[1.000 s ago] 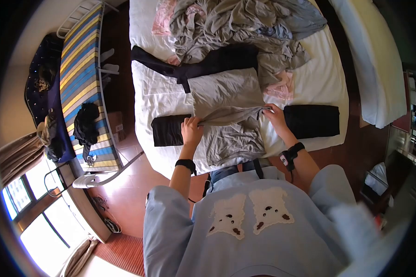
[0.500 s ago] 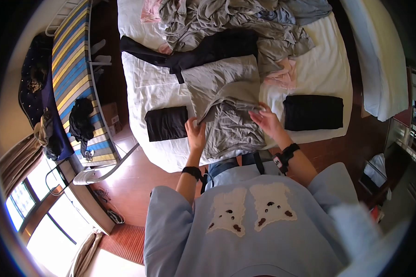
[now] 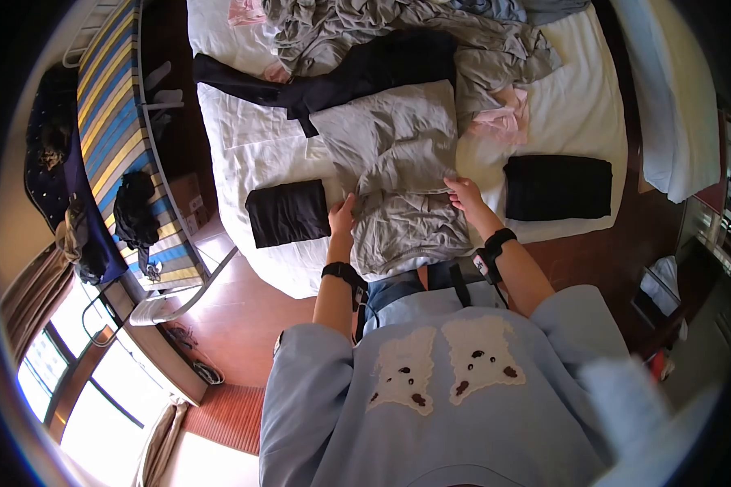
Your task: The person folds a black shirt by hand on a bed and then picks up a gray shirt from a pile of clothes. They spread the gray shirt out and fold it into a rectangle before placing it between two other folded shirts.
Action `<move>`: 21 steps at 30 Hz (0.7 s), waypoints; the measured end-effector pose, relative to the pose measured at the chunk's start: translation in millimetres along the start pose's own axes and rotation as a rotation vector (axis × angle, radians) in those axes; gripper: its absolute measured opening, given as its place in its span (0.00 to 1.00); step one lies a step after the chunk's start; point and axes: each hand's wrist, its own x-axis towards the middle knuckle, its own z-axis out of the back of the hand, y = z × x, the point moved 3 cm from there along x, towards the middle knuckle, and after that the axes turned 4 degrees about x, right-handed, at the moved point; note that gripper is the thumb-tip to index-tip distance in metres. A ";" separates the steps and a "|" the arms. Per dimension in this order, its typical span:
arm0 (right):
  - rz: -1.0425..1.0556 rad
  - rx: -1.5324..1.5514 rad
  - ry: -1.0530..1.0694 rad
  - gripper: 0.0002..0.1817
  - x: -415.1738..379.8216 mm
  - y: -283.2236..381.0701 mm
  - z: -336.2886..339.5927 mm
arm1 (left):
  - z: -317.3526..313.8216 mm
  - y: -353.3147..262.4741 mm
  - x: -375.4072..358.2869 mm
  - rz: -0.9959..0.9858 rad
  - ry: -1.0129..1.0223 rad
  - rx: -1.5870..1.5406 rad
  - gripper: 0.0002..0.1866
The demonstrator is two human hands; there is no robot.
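A grey garment [image 3: 394,138] lies on the white bed, its upper part fairly flat and its lower part crumpled near my body. My left hand [image 3: 342,217] pinches the garment's left edge, beside a folded black cloth [image 3: 287,213]. At the right edge, my right hand [image 3: 464,195] grips the same garment between thumb and fingers. Another folded black cloth [image 3: 558,187] lies to the right of that hand. A long black garment [image 3: 365,75] stretches across the bed just beyond the grey one.
Rumpled grey clothes [image 3: 325,32] and a pink cloth [image 3: 503,118] lie farther up the bed [image 3: 252,162]. A striped bed [image 3: 110,122] with a black garment [image 3: 136,213] stands at the left. A pale mattress [image 3: 674,105] is at the right.
My right hand has closed on the garment's right edge. The fold between my hands is now straighter and flatter. The whole view has shifted slightly.
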 end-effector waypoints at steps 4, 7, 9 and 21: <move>0.237 -0.004 -0.092 0.11 18.6 -17.4 6.7 | 3.1 -14.7 -4.3 -0.466 -0.193 0.597 0.15; 0.392 -0.076 -0.199 0.10 30.5 -30.3 24.0 | 13.8 -14.7 -7.2 -0.505 -0.110 0.504 0.14; 0.489 -0.319 -0.390 0.12 35.3 -33.7 38.5 | 23.3 -0.4 6.5 -0.466 -0.103 0.427 0.13; 0.641 -0.702 -0.309 0.23 25.6 44.8 27.4 | 0.0 -43.4 34.1 -0.532 -0.185 0.881 0.26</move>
